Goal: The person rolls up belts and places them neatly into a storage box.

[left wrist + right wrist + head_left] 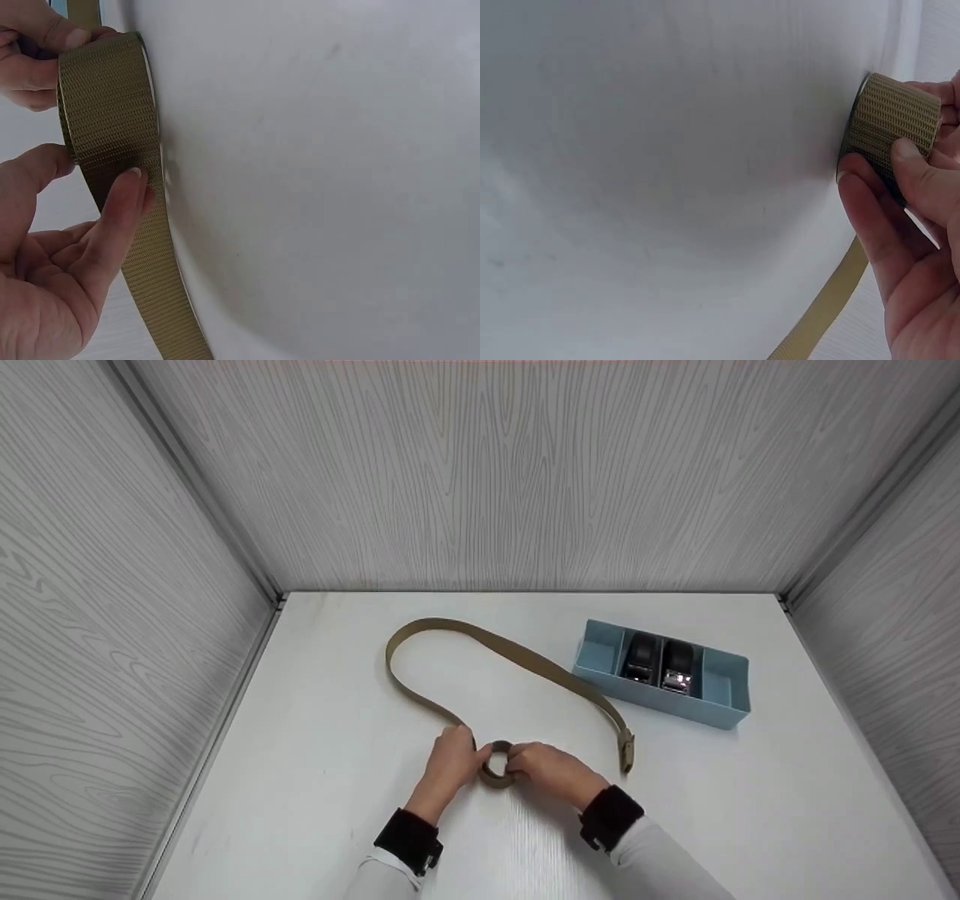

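Note:
A khaki webbing belt (pixel 536 662) lies on the white table in a wide loop, standing on its edge, with one end wound into a small open coil (pixel 498 783). My left hand (pixel 452 757) pinches the strap (pixel 163 281) where it runs into the coil, thumb on one face and fingers on the other. From the right, my right hand (pixel 555 771) grips the coil's side between thumb and fingers; the right wrist view shows the thumb pressed against the ribbed webbing (pixel 896 112). At the belt's far end, to the right, is a khaki buckle (pixel 627 750).
Behind and to the right stands a blue divided box (pixel 667 703). Its middle compartments hold two rolled black belts (pixel 641 654) with shiny buckles; the outer compartments show bare bottoms. The belt passes close along the box's front left corner. Grey wood-grain panels (pixel 495 480) enclose the table.

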`<action>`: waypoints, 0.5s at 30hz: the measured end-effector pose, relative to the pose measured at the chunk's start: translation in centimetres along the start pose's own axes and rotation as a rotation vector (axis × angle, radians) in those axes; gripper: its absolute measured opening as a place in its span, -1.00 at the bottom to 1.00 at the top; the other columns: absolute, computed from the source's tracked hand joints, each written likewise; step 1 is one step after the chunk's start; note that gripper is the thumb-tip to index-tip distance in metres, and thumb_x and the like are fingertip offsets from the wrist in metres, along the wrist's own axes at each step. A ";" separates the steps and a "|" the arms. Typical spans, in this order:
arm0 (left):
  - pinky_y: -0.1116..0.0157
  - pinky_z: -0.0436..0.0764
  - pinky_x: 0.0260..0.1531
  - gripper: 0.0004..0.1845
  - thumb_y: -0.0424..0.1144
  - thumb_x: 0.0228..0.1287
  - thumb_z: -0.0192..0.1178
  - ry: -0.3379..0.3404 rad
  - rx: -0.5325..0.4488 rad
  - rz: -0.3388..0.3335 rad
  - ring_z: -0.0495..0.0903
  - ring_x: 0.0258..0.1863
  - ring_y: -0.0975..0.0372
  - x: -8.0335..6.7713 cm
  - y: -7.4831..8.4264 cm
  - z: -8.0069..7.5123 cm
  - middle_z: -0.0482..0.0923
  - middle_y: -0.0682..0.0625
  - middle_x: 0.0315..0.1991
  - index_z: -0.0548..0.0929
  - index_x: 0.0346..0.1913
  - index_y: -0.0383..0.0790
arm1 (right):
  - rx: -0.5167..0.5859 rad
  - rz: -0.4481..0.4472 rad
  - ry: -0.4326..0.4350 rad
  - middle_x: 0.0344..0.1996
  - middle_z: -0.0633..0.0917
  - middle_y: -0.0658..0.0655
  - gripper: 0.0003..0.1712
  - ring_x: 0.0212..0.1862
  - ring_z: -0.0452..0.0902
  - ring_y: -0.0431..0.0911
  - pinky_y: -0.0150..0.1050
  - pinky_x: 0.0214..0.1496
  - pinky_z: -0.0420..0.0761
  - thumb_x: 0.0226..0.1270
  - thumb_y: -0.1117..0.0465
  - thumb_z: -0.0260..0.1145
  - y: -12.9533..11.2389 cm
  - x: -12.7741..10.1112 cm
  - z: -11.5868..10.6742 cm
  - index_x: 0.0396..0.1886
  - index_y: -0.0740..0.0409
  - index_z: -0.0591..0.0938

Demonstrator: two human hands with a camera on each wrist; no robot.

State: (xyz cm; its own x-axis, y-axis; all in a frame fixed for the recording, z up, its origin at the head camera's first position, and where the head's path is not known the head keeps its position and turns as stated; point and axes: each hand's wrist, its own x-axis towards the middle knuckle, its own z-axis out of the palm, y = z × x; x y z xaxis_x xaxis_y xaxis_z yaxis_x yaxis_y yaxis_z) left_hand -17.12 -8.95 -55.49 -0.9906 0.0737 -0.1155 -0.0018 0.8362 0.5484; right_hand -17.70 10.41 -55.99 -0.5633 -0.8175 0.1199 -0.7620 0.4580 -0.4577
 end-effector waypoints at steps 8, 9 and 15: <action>0.30 0.35 -0.68 -0.78 -0.44 0.07 0.23 0.051 0.026 0.067 0.31 -0.66 0.22 0.4 0.8 0.8 0.40 0.01 -0.65 0.48 -0.64 -0.23 | -0.239 0.006 0.049 -0.37 0.66 -0.02 -0.86 -0.32 0.57 -0.21 -0.35 -0.30 0.54 0.23 0.40 0.33 -0.5 -0.3 0.4 -0.41 0.11 0.74; 0.29 0.35 -0.68 -0.78 -0.46 0.06 0.22 0.073 0.022 0.071 0.31 -0.66 0.22 0.3 0.9 0.9 0.40 0.00 -0.64 0.47 -0.65 -0.23 | -0.253 0.010 0.059 -0.38 0.66 -0.01 -0.87 -0.34 0.57 -0.20 -0.34 -0.32 0.54 0.24 0.40 0.33 -0.8 -0.3 0.6 -0.40 0.11 0.73; 0.20 0.41 -0.64 -0.73 -0.50 -0.07 0.23 0.160 0.000 0.073 0.33 -0.63 0.20 0.3 1.1 1.1 0.45 -0.06 -0.64 0.40 -0.71 -0.18 | -0.177 0.076 0.076 -0.43 0.61 0.02 -0.93 -0.36 0.57 -0.17 -0.29 -0.33 0.55 0.30 0.39 0.31 -1.7 -0.4 1.5 -0.34 0.17 0.69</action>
State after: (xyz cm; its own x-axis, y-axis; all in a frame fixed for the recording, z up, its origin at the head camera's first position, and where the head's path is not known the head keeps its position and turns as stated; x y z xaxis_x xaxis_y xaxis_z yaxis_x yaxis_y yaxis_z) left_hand -17.24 -7.45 -55.86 -0.9972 0.0472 0.0578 0.0713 0.8318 0.5505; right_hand -15.69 9.47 -56.62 -0.6387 -0.7526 0.1604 -0.7569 0.5770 -0.3068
